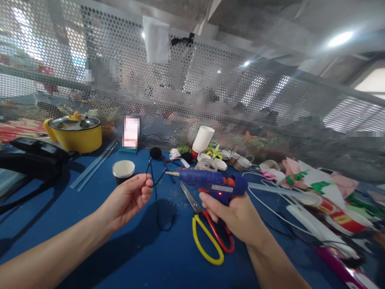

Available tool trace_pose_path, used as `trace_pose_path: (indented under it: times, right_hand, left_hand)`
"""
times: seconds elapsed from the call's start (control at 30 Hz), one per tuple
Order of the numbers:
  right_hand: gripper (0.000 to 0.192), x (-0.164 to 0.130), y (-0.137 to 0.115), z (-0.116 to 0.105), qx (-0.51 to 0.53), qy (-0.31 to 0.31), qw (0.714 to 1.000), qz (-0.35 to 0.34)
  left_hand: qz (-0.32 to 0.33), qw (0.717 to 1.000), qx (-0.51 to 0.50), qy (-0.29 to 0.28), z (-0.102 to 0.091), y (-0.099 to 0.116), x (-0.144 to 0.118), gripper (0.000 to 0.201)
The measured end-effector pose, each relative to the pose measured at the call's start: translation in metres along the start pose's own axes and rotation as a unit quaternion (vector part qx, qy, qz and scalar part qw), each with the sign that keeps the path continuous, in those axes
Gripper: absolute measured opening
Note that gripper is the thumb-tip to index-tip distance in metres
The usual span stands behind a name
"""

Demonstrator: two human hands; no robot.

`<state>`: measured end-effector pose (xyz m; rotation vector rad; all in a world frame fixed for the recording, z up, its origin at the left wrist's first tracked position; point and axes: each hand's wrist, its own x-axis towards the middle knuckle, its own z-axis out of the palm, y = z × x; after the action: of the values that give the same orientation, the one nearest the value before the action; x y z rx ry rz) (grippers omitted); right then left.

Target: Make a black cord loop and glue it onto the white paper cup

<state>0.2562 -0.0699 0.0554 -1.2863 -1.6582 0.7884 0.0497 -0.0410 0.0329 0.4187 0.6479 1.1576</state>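
Observation:
My left hand (pixel 128 200) pinches a thin black cord (pixel 157 212) between thumb and fingertips; a loop stands above the fingers and a loose tail hangs toward the table. In my right hand (pixel 237 218) is a blue hot glue gun (pixel 201 179), its small red light lit and fingers around the grip. The gun's metal nozzle points left, close to the cord's end; whether they touch I cannot tell. A clear glue stick (pixel 279 190) juts from its back. Scissors (pixel 197 207) with one yellow and one red handle lie partly open beneath the gun.
A paper cup (pixel 124 170) with a dark lower part stands behind my left hand. Farther back are a yellow pot (pixel 80 138), a phone (pixel 131 132) and stacked white cups (pixel 203 140). White cable (pixel 261 204), tape rolls and craft scraps crowd the right. Perforated metal panel (pixel 180 88) closes the back.

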Motion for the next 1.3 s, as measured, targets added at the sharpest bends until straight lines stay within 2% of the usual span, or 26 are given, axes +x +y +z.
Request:
trace_pose_path:
  times: [0.27, 0.53, 0.77, 0.93, 1.13, 1.3]
  right_hand:
    - [0.024, 0.0028, 0.0012, -0.0018, 0.0, -0.033, 0.999, -0.011]
    - [0.028, -0.0003, 0.0011, 0.0038, 0.004, -0.019, 1.0, 0.015]
    - [0.025, 0.0007, -0.0007, 0.0015, 0.004, -0.013, 1.0, -0.001]
    - [0.026, 0.0017, -0.0002, 0.0004, 0.009, -0.011, 1.0, -0.002]
    - [0.028, 0.0056, 0.0033, -0.0033, -0.005, -0.079, 0.997, -0.006]
    - [0.029, 0.0041, 0.0018, -0.0037, -0.024, -0.058, 0.998, -0.018]
  left_hand:
    - [-0.013, 1.0, -0.003, -0.005, -0.0005, -0.001, -0.0009, 0.023]
    - [-0.043, 0.999, -0.009, -0.002, 0.0029, -0.0022, -0.0023, 0.025]
    - [-0.051, 0.998, -0.018, -0.016, 0.0022, -0.0026, -0.0028, 0.025]
    - [-0.052, 0.998, -0.024, -0.017, 0.0012, -0.0023, -0.003, 0.028]
    - [-0.05, 0.998, -0.028, -0.019, 0.0, -0.0024, -0.0024, 0.028]
    - [-0.027, 0.999, -0.004, -0.02, -0.001, -0.0008, -0.0012, 0.022]
